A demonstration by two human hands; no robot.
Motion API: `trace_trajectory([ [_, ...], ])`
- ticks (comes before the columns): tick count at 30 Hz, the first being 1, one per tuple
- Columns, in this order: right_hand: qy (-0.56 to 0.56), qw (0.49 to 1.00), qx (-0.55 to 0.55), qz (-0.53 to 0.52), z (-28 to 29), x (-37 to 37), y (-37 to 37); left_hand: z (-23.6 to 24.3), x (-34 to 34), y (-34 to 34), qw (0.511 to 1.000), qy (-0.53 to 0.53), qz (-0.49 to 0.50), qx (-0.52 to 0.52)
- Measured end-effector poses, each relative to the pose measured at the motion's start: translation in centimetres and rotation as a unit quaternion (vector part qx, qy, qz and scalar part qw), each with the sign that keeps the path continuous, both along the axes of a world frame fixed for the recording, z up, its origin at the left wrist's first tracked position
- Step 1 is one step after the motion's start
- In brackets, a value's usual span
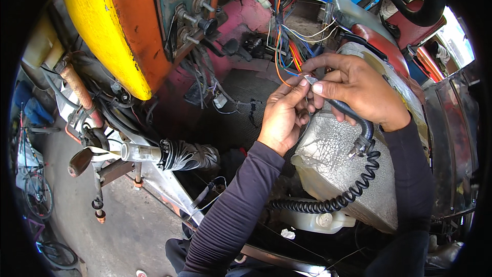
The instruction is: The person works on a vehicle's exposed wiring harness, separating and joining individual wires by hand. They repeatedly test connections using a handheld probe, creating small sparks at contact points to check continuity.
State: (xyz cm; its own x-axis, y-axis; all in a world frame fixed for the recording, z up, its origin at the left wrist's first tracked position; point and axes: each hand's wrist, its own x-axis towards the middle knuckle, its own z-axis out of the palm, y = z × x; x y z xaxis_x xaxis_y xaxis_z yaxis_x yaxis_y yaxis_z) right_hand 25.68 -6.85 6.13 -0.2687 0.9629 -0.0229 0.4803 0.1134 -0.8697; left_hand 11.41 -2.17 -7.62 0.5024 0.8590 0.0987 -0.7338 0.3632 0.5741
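Observation:
Both my hands meet in front of me at a small light-grey piece (310, 79) that looks like a wire connector. The thumb and fingers of my left hand (284, 118) pinch its near left side. From the right, my right hand (366, 90) grips it between thumb and fingertips. Thin orange and blue wires (281, 66) run down to the fingers from a loose wire bundle above. Under my right palm passes a thick black cable (353, 114), joining a coiled black cord (341, 202) that hangs below. The fingers partly hide the piece and the wire ends.
A cracked grey padded cover (338, 149) lies beneath my hands, with a whitish plastic jug (320, 220) below it. To the left stand an orange and yellow panel (136, 20) with toggle switches, a lever (77, 163) and a metal tube (141, 152). Bicycles (38, 195) stand farther left.

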Motion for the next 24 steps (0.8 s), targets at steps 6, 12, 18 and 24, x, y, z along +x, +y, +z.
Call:
trace_trajectory([
  [6,0.037,0.999,-0.016,0.005,-0.65,-0.13,0.26,-0.81,0.23,0.39,1.000,0.003,-0.006,0.012],
  [12,0.033,0.999,-0.019,-0.012,-0.82,-0.49,0.29,-0.71,0.38,0.29,1.000,0.012,0.007,-0.001],
  [18,0.027,1.000,-0.008,-0.015,-0.54,-0.77,0.02,-0.48,0.20,0.21,1.000,0.021,0.011,-0.002],
  [24,0.034,0.999,-0.004,-0.007,-0.58,-0.92,0.02,-0.63,-0.01,0.29,1.000,0.016,0.005,0.008],
])
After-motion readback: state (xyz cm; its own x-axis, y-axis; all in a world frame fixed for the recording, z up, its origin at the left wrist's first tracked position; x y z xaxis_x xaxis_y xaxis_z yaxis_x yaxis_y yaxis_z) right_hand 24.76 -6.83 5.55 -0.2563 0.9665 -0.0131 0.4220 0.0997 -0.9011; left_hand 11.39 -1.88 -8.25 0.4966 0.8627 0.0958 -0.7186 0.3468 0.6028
